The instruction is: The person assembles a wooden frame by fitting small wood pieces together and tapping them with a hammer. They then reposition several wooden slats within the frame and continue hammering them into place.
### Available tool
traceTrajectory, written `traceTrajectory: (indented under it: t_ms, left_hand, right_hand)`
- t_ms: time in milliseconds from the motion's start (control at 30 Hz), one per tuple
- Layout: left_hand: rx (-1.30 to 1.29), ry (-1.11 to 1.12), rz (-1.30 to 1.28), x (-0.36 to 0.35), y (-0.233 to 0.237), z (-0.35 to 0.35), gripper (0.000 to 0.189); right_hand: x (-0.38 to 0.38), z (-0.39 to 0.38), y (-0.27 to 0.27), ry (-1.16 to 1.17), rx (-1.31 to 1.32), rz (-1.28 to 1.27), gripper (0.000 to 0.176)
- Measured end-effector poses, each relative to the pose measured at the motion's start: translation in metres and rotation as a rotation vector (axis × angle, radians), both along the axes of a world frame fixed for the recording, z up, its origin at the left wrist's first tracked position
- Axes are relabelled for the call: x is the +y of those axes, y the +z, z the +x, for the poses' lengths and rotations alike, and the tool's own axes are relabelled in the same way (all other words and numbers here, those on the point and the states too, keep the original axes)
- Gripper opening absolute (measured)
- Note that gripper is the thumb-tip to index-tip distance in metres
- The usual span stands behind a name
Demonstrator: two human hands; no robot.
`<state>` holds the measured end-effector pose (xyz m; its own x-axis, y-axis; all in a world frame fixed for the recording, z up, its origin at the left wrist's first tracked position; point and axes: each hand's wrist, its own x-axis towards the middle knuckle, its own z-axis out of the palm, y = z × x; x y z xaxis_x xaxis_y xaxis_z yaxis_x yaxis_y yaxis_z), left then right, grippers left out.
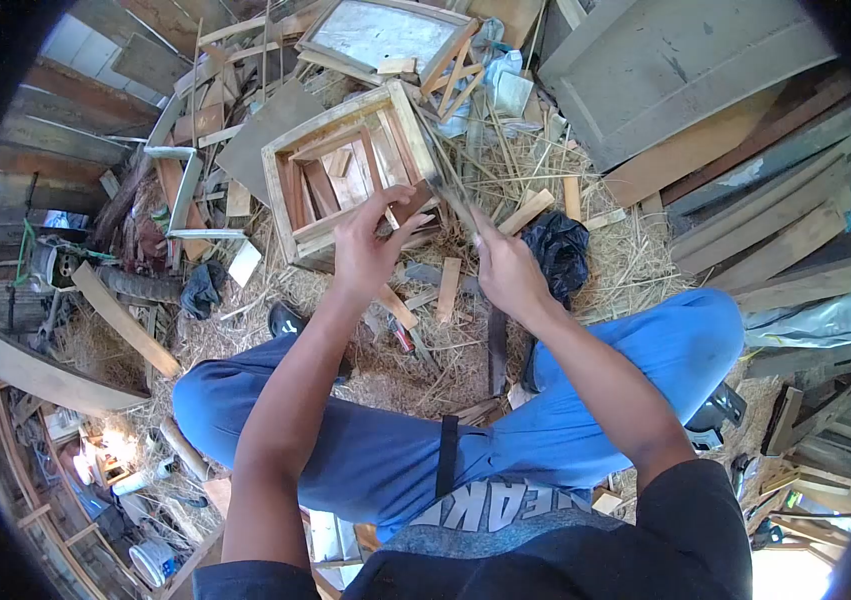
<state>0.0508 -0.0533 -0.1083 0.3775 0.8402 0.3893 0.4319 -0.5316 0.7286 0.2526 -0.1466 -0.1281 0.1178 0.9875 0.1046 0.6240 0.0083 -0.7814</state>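
Closest in is a soft dark shirt [585, 545]. Next come crossed legs in smooth blue trousers [375, 450], with one black strap over them at 6 o'clock.

Above the knees, near the centre, two bare hands sit side by side, close but apart. The left hand [363, 250] is pinched, thumb to fingertips, on a small pale sliver [392, 214] that is too small to make out further. The right hand [507, 272] is clenched round the lower end of a slim grey metal tool [453, 200]. The tool slants toward 11 o'clock and ends near the corner of the wooden box [330, 118].

There is one box, lying just past the hands at 12 o'clock. It is square and open, made of pale rough boards with reddish slats inside, and it rests on dry, stringy straw [605, 270].

Four short pale offcuts [448, 288] lie about the hands. One crumpled black cloth [557, 250] sits just beside the right hand at 2 o'clock. One dark flat bar [496, 350] lies on the straw under the right wrist.

Further out:
- At 9 o'clock, one dark rag [203, 288].
- At 12 o'clock, one wood-framed sheet [380, 35] with a dull, shiny face.
- At 1 o'clock, one big grey painted panel [685, 60], flat and scuffed.
- At 3 o'clock, a stack of long weathered planks [785, 240].
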Motion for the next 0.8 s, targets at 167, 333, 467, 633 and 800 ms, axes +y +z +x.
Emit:
traceTrajectory:
  t_ms: [167,333,467,633,800]
  left_hand:
    - [-0.006,0.003,0.027,0.002,0.002,0.0,0.036]
    - [-0.004,0.007,0.023,0.002,0.002,0.0,0.036]
    - [-0.152,0.111,-0.173,0.01,0.003,-0.006,0.029]
    - [-0.84,0.216,-0.63,0.029,-0.002,-0.005,0.025]
    - [-0.764,0.211,-0.902,0.042,-0.004,-0.014,0.026]
  right_hand:
    - [0.0,-0.002,-0.004,-0.012,0.007,0.03,0.05]
    - [0.005,0.003,0.007,-0.03,-0.06,-0.351,0.047]
    - [0.005,0.002,0.009,-0.04,0.041,-0.046,0.047]
    - [0.005,0.003,0.012,-0.11,0.3,-0.114,0.041]
    - [0.018,0.005,-0.004,-0.127,0.563,-0.021,0.035]
